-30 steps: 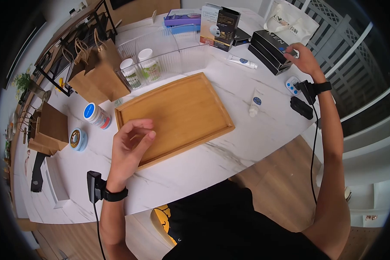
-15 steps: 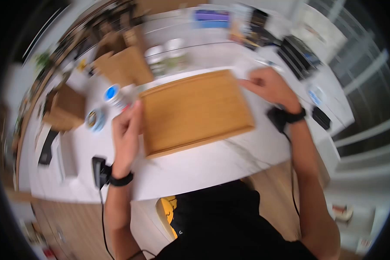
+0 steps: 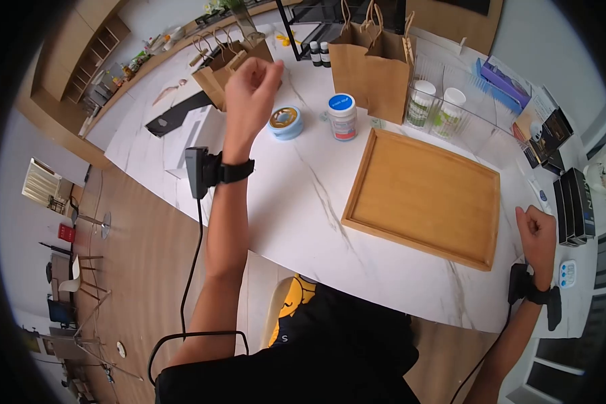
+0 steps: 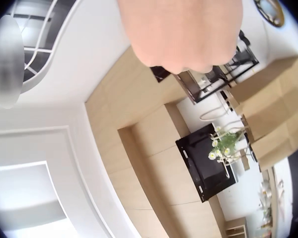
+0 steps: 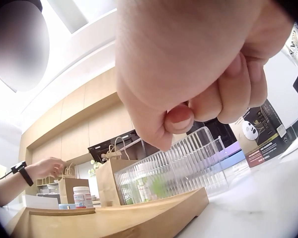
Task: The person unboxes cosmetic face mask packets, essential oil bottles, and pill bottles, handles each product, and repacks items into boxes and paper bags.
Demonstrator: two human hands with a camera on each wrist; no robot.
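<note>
My left hand is raised at the far left, its fingers loosely curled with nothing visible in them. Behind it, in the head view, stands a brown paper bag. A light-blue round tin sits right of this hand, and a white jar with a blue lid beyond the tin. My right hand, fingers curled in and holding nothing visible, is over the right side of the table, beside a wooden tray. The right wrist view shows the thumb tip close against the curled fingers.
A larger paper bag stands behind the tray, beside a clear ribbed organizer with two white bottles. Black boxes and a white device with blue buttons lie at the right. A white box sits under the left wrist.
The view has swung left. My left hand has moved from the tray to the paper bag at far left. My right hand has come away from the black boxes towards the tray, its fingers now curled.
</note>
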